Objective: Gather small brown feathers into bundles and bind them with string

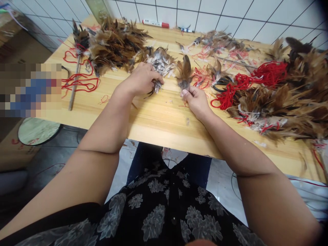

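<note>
Over the wooden table, my left hand [145, 79] is closed, its fingers curled downward on a few small dark feathers [156, 88]. Its fingertips are partly hidden. Just beyond it lies a heap of feathers with white fluffy quill ends [161, 63]. To the right, my right hand [196, 99] pinches a small bunch of brown feathers [184, 71] by the base, between thumb and forefinger. The feather tips point away from me. The two hands are apart, with bare tabletop [169, 99] between them.
A large brown feather pile [115, 44] lies back left, beside a feather-topped stick [74, 80] and red cord [85, 83]. Red yarn [269, 73] and more feathers [279, 102] cover the right side. A red-capped marker [155, 23] lies along the tiled wall [205, 13].
</note>
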Available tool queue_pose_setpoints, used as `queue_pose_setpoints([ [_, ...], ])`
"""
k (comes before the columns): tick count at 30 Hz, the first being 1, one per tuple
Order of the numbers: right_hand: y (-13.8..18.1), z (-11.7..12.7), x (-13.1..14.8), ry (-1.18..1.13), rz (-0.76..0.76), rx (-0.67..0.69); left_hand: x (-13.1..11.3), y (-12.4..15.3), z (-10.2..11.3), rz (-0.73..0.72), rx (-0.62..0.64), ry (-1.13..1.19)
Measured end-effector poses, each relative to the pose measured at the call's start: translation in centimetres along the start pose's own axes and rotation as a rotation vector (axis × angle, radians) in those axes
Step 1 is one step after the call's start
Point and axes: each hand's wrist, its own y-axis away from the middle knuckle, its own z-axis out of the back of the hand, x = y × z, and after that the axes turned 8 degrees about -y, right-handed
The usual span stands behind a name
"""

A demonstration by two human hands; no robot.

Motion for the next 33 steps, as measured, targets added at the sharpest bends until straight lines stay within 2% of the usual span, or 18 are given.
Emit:
queue_pose_setpoints([
  [3, 0.0, 0.0, 0.0, -0.001, 0.001, -0.007, -0.2, 0.0, 0.5, 0.001, 0.037, -0.058],
  [5, 0.1, 0.0, 0.1, 0.006, 0.003, -0.012, -0.5, 0.0, 0.9, 0.003, 0.014, -0.035],
  [10, 0.2, -0.1, 0.6, 0.011, -0.014, -0.019, -1.0, -0.1, 1.1, -0.050, -0.154, 0.092],
  [13, 0.2, -0.2, 1.0, 0.008, -0.034, -0.032, -0.8, -0.4, 0.8, -0.121, -0.203, 0.173],
  [17, 0.1, -0.1, 1.1, 0.016, -0.031, -0.084, -1.7, -0.2, 0.9, -0.079, -0.150, 0.207],
  [24, -0.1, 0.2, 0.7, 0.047, -0.021, -0.100, -5.6, 1.0, 3.0, -0.123, -0.022, 0.239],
  [33, -0.5, 0.2, 0.1, 0.010, -0.100, 0.036, -6.6, 0.6, 1.8, -0.276, -0.089, 0.299],
])
